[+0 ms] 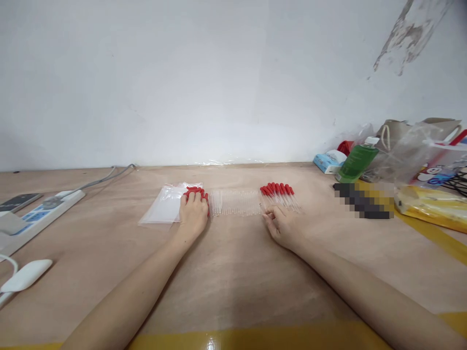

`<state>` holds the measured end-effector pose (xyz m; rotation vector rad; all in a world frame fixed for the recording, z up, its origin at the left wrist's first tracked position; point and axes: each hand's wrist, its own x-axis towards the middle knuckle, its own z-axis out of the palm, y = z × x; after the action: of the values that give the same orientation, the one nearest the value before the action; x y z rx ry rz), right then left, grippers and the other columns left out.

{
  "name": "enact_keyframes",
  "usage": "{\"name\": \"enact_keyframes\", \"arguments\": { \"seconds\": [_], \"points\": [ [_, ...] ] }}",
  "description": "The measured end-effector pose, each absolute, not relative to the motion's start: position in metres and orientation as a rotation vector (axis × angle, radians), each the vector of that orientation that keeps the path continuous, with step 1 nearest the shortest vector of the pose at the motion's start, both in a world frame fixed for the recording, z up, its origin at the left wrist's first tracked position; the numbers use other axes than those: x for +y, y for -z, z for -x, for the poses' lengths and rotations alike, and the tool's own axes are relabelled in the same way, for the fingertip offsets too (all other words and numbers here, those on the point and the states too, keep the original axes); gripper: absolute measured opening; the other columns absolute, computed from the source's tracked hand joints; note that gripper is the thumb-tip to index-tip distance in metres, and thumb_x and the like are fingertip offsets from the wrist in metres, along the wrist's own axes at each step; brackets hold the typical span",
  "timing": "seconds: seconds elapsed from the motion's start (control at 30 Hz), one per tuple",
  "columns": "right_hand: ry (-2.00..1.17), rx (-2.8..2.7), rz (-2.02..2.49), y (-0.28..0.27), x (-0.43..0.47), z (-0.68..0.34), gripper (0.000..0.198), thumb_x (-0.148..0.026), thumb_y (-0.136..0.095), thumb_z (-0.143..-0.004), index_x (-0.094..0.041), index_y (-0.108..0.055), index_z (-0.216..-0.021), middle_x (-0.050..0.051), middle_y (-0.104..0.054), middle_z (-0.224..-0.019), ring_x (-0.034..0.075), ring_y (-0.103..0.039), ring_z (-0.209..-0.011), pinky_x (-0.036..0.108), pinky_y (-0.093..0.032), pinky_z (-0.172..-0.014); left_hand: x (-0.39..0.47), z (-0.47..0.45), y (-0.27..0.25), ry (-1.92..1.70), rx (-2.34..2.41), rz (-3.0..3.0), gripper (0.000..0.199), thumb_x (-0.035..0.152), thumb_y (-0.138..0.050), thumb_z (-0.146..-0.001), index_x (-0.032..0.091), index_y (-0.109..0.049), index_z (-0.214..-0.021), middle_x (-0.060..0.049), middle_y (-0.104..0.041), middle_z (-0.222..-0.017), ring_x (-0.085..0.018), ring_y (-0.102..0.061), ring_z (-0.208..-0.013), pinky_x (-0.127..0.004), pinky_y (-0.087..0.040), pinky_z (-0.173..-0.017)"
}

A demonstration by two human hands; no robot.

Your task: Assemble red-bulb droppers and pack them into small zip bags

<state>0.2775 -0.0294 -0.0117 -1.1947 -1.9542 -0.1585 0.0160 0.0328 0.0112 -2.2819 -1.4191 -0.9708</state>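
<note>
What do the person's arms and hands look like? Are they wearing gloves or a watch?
The left hand and right hand wear no gloves, and I see no rings. The left forearm and right forearm are bare, with no sleeve, watch or bracelet in view.

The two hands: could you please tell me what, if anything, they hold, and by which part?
The left hand is on the red caps, the right hand beside the clear tubes; whether either grips one, and where, cannot be told.

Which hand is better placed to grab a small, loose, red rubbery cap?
Probably the left hand: it touches the loose red caps, while the right hand is farther, by slim clear tubes.
</note>
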Motion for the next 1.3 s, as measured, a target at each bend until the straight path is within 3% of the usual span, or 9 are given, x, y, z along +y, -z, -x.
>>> {"name": "enact_keyframes", "arguments": {
  "seconds": [0.23,0.43,0.63,1.0,1.3],
  "points": [
    [0.157,-2.009,1.199,0.016,-0.030,-0.278,0.015,-0.026,-0.038,-0.086,-0.018,-0.050,-0.081,0.003,-0.057,-0.069,0.014,-0.051,-0.063,0.029,-0.036,-0.068,0.022,-0.028,-0.018,0.937,-1.451,2.229,0.022,0.007,-0.030,-0.085,0.015,-0.049,-0.079,-0.009,-0.050,-0.077,-0.026,-0.044,-0.088,-0.049,-0.027,-0.084],
    [0.148,-2.044,1.146,0.019,-0.031,-0.277,0.018,-0.024,-0.039,-0.086,-0.017,-0.053,-0.095,0.002,-0.061,-0.071,0.013,-0.053,-0.064,0.030,-0.035,-0.073,-0.003,-0.056,-0.001,1.151,-1.288,2.708,0.028,0.015,-0.034,-0.088,0.015,-0.044,-0.114,-0.010,-0.054,-0.097,-0.020,-0.050,-0.090,-0.034,-0.042,-0.079],
    [0.135,-2.108,1.081,0.020,-0.033,-0.273,0.019,-0.024,-0.041,-0.086,-0.018,-0.056,-0.096,0.002,-0.064,-0.073,0.011,-0.052,-0.057,0.031,-0.034,-0.073,-0.014,-0.064,0.008,1.198,-1.349,2.995,0.023,0.019,-0.036,-0.089,0.016,-0.056,-0.101,-0.006,-0.055,-0.091,-0.017,-0.053,-0.089,-0.030,-0.043,-0.081],
    [0.141,-2.221,1.014,0.017,-0.035,-0.271,0.015,-0.025,-0.045,-0.085,-0.019,-0.060,-0.087,0.000,-0.062,-0.068,0.011,-0.052,-0.061,0.029,-0.032,-0.071,-0.012,-0.063,0.007,1.259,-1.322,3.068,0.018,0.024,-0.041,-0.088,0.018,-0.057,-0.093,-0.004,-0.061,-0.089,-0.017,-0.054,-0.085,-0.029,-0.041,-0.077],
    [0.097,-2.272,1.007,0.012,-0.032,-0.281,0.020,-0.025,-0.045,-0.086,-0.025,-0.064,-0.091,0.000,-0.064,-0.078,0.011,-0.054,-0.069,0.030,-0.026,-0.073,-0.019,-0.061,0.001,1.115,-1.146,3.145,0.018,0.023,-0.042,-0.088,0.016,-0.059,-0.089,-0.003,-0.055,-0.081,-0.015,-0.052,-0.079,-0.026,-0.040,-0.073]
  ]
}}
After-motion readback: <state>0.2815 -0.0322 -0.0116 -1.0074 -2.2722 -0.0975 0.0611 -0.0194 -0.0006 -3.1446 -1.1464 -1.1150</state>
